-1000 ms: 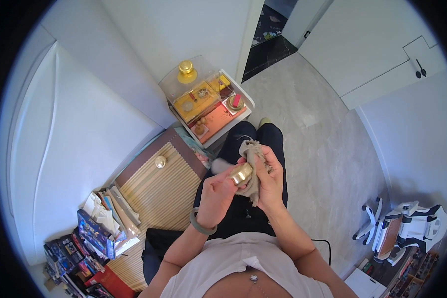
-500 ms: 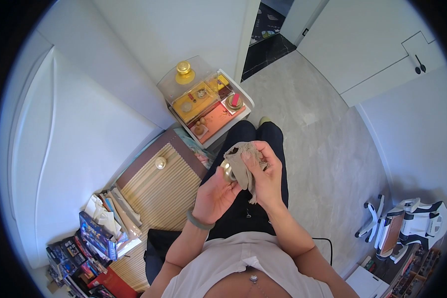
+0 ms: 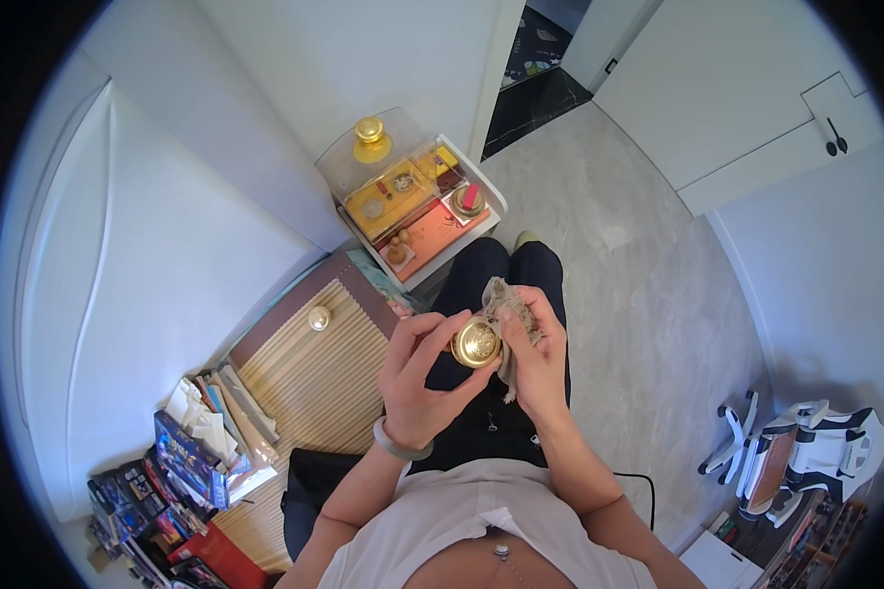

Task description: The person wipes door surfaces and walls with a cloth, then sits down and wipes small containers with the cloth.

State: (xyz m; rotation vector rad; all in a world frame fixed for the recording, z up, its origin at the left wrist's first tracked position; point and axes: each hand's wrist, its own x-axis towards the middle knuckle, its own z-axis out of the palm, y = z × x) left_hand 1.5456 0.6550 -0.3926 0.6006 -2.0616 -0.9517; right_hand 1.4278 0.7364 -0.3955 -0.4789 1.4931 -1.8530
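A round, shiny gold metal piece point(image 3: 476, 343) with a raised pattern on its face is held over my lap. The fingers and thumb of my left hand point(image 3: 420, 368) grip it by its rim from the left. Bunched in my right hand point(image 3: 538, 358) is a frayed grey-beige cloth point(image 3: 506, 309), pinched between thumb and fingers. The cloth lies against the right edge of the gold piece. What the piece looks like underneath is hidden.
To the left, a small gold domed object point(image 3: 318, 317) sits on a ribbed bamboo mat point(image 3: 295, 378). Ahead stands a white cabinet point(image 3: 502, 208) with a clear-lidded case and a gold ornament point(image 3: 370, 137). Books point(image 3: 189, 461) are piled at lower left; a white chair point(image 3: 815, 452) is at right.
The gold piece has turned so its patterned face shows, and the cloth has slid off it to the right side. My left hand has shifted from below to its rim.
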